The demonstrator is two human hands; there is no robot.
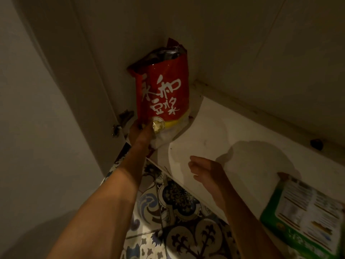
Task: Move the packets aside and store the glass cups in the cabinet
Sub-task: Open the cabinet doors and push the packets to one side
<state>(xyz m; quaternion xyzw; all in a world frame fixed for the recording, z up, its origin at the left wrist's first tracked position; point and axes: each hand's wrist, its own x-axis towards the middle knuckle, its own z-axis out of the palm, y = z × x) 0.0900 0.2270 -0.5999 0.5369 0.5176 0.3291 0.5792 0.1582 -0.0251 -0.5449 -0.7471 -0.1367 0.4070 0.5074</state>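
Note:
A tall red packet (164,90) with white characters stands upright in the far left corner of the cabinet shelf (233,128). My left hand (141,133) grips its lower left edge. My right hand (205,172) hovers over the shelf's front edge, fingers loosely curled, holding nothing. A green and white packet (306,217) lies flat on the shelf at the lower right. No glass cups are in view.
The open cabinet door (56,90) stands at the left with a hinge (117,128) beside the red packet. A white sheet lines the shelf. A dark knob (316,143) sits at the shelf's back right. Patterned floor tiles (177,212) show below.

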